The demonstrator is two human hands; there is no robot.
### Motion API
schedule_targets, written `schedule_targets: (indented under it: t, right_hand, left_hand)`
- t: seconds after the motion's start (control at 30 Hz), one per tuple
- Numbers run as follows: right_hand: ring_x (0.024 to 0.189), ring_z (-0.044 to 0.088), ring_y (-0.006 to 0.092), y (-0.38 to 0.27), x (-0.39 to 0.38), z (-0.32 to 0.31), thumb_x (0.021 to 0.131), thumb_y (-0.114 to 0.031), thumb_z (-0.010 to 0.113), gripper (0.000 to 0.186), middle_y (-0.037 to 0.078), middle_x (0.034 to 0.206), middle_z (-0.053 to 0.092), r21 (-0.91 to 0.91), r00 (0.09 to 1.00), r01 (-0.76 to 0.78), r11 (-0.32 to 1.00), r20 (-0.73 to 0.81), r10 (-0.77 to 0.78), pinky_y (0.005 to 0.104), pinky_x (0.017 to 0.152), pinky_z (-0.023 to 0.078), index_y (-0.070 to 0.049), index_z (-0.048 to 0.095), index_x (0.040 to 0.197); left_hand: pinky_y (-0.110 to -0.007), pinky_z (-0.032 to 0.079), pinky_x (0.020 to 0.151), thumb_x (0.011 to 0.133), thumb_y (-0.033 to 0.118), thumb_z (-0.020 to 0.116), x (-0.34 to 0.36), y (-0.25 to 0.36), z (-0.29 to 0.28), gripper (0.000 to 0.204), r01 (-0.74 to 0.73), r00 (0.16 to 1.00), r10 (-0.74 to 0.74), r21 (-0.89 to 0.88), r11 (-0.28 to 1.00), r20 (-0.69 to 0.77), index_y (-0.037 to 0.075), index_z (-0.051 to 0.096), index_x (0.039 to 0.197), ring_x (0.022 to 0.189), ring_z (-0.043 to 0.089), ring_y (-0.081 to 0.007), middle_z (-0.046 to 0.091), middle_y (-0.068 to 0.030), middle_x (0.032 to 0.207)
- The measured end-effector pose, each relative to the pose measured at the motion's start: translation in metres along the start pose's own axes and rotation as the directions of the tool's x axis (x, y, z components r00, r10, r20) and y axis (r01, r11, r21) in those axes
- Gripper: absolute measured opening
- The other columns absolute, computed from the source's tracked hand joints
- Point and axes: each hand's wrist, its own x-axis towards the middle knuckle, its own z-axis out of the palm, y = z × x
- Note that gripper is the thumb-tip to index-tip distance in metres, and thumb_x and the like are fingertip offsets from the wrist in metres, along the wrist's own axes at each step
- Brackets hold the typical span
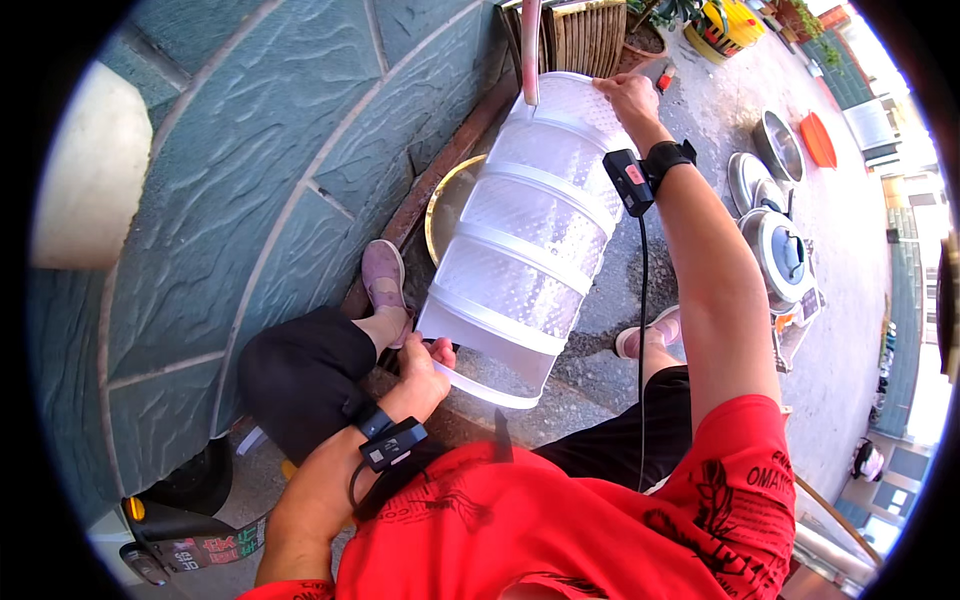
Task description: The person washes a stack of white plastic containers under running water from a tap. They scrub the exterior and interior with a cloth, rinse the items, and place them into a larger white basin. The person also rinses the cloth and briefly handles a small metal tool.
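Observation:
A long see-through plastic stacking food cover (535,220) with several tiers and white bands lies tilted between my two hands, wet with droplets. My left hand (425,375) is closed on the rim at its near end. At the far end, my right hand (632,98) has its fingers bent over the upper right edge. A pinkish pipe (531,50) comes down close to the far end; whether water runs from it I cannot tell. Beneath the cover's left side shows the yellow rim of a basin (437,210), the rest of it hidden.
A slate-blue stone wall (260,180) rises on my left. To the right on the concrete stand a steel bowl (779,146), an orange basin (818,140) and a lidded pot (778,255). A yellow bucket (724,30) and a potted plant (641,48) stand beyond. My feet flank the cover.

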Motion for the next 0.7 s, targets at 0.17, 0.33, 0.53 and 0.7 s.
schedule_targets:
  t: [0.17,0.33,0.53,0.7]
  right_hand:
    - [0.057,0.056,0.0252,-0.028,-0.006,0.018,0.077,-0.030,0.078,0.032,0.011,0.063,0.063,0.057,0.992,0.110,0.992,-0.069,-0.106,0.0398,0.057,0.045,-0.002,0.068,0.070]
    - [0.055,0.054,0.0222,-0.016,0.000,0.021,0.076,-0.031,0.080,0.032,0.008,0.060,0.061,0.054,0.995,0.083,0.995,-0.052,-0.080,0.0382,0.055,0.042,-0.002,0.068,0.071]
    - [0.053,0.056,0.0111,-0.009,0.001,0.006,0.083,-0.035,0.074,0.031,0.002,0.068,0.064,0.124,0.995,-0.087,0.988,0.069,0.078,0.0285,0.048,0.046,-0.005,0.074,0.092]
    - [0.053,0.053,0.0089,-0.008,-0.004,0.002,0.083,-0.033,0.075,0.032,0.001,0.073,0.063,0.357,0.993,-0.110,0.928,0.079,0.088,0.0261,0.047,0.043,-0.004,0.074,0.095]
  left_hand:
    - [-0.024,0.048,0.043,0.094,0.027,0.054,-0.018,0.013,0.011,0.029,-0.108,0.992,0.111,0.049,0.993,-0.058,0.002,0.049,0.081,0.056,0.059,-0.0175,0.059,-0.0103,0.072]
    - [-0.025,0.049,0.046,0.093,0.028,0.054,-0.015,-0.001,0.006,0.022,-0.051,0.997,0.054,0.054,0.997,-0.050,0.007,0.050,0.097,0.058,0.060,-0.0174,0.060,-0.0083,0.075]
    - [-0.026,0.046,0.045,0.093,0.030,0.053,-0.015,-0.004,0.008,0.022,-0.091,0.996,0.090,0.033,0.995,0.015,0.009,0.051,0.100,0.056,0.058,-0.0167,0.059,-0.0070,0.072]
    - [-0.026,0.044,0.044,0.092,0.028,0.055,-0.018,0.004,0.016,0.019,-0.169,0.984,0.169,-0.012,0.986,0.060,0.010,0.051,0.092,0.054,0.056,-0.0158,0.058,-0.0049,0.068]
